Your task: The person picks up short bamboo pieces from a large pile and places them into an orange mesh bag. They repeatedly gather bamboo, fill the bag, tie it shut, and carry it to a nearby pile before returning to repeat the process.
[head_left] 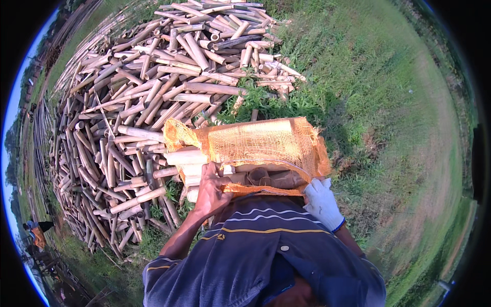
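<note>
Against the front of my body rests an orange mesh sack [255, 146], lying sideways and filled with cut bamboo pieces [185, 157]. Their pale ends stick out of the sack's left end. A long gap in the near side of the mesh shows more bamboo, one piece with its hollow end up. My left hand [210, 192], bare, is closed on the sack's edge near the protruding pieces; its fingertips are partly hidden. In a white glove, my right hand [322, 204] pinches the mesh at the near right corner of the gap.
A large heap of cut bamboo [148, 92] spreads ahead and to the left. Green weeds [348, 66] cover the ground on the right, with a paler dirt strip [424, 169] beyond. At the far left edge another person [37, 233] is near something orange.
</note>
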The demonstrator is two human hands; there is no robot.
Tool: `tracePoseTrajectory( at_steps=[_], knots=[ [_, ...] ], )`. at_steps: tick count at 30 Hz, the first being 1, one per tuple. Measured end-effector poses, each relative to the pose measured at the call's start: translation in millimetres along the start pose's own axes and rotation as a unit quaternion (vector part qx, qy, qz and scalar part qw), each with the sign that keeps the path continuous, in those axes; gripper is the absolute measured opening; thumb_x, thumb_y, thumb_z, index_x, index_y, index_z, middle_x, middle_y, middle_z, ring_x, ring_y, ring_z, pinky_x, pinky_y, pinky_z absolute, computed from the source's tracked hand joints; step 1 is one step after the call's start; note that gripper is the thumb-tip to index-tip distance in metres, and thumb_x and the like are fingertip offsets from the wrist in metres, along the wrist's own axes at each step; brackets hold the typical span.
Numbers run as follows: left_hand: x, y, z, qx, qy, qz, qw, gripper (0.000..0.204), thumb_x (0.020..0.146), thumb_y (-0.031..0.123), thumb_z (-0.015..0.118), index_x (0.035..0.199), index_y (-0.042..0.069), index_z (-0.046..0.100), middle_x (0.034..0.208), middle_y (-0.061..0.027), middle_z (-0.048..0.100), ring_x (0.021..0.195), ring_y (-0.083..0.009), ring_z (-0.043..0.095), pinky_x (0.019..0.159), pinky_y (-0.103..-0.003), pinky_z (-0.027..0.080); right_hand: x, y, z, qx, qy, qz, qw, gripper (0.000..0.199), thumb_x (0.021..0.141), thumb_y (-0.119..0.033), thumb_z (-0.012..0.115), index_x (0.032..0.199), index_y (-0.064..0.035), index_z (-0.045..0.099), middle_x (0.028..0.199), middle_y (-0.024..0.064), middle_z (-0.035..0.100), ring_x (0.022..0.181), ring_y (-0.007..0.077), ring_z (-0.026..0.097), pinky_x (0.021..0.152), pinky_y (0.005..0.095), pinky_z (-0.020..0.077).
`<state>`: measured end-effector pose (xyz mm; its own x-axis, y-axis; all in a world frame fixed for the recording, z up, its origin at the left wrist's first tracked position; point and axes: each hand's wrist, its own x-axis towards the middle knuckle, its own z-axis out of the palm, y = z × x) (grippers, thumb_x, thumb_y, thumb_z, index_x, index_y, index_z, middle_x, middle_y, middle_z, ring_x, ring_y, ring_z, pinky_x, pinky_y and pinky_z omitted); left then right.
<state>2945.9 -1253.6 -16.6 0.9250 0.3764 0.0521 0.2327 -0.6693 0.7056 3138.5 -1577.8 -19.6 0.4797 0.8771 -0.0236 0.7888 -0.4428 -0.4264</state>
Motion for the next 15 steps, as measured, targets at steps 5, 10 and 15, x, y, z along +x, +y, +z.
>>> tracePoseTrajectory(
  at_steps=[5,10,15],
  knots=[
    [148.6,-39.0,10.3,0.01,-0.019,-0.062,0.998,0.036,0.063,0.008,0.082,0.097,-0.003,0.082,0.107,-0.0148,0.052,0.103,-0.0348,0.052,0.092,-0.047,0.049,151.3,100.1,-20.2,0.025,0.007,-0.072,0.997,0.033,0.074,-0.006,0.073,0.105,-0.0077,0.064,0.101,0.0153,0.057,0.104,0.0405,0.056,0.092,0.0509,0.0436],
    [330.4,-66.0,-19.1,-0.012,-0.072,-0.115,0.991,0.036,0.073,0.01,0.087,0.101,-0.007,0.071,0.112,-0.0146,0.062,0.105,-0.0267,0.061,0.087,-0.042,0.055,323.1,182.8,-96.8,0.045,-0.05,-0.11,0.992,0.037,0.074,-0.009,0.076,0.108,-0.007,0.064,0.101,0.0156,0.058,0.1,0.0396,0.057,0.094,0.0522,0.0441],
    [515.5,-87.8,-56.7,-0.123,-0.049,-0.141,0.981,0.03,0.084,0.01,0.084,0.112,-0.001,0.077,0.1,-0.0085,0.076,0.093,-0.0188,0.071,0.084,-0.035,0.057,500.4,259.5,-170.6,-0.012,0.044,-0.215,0.976,0.029,0.074,-0.013,0.076,0.1,-0.0055,0.065,0.1,0.0154,0.059,0.101,0.0409,0.062,0.088,0.0539,0.051]
  ],
)
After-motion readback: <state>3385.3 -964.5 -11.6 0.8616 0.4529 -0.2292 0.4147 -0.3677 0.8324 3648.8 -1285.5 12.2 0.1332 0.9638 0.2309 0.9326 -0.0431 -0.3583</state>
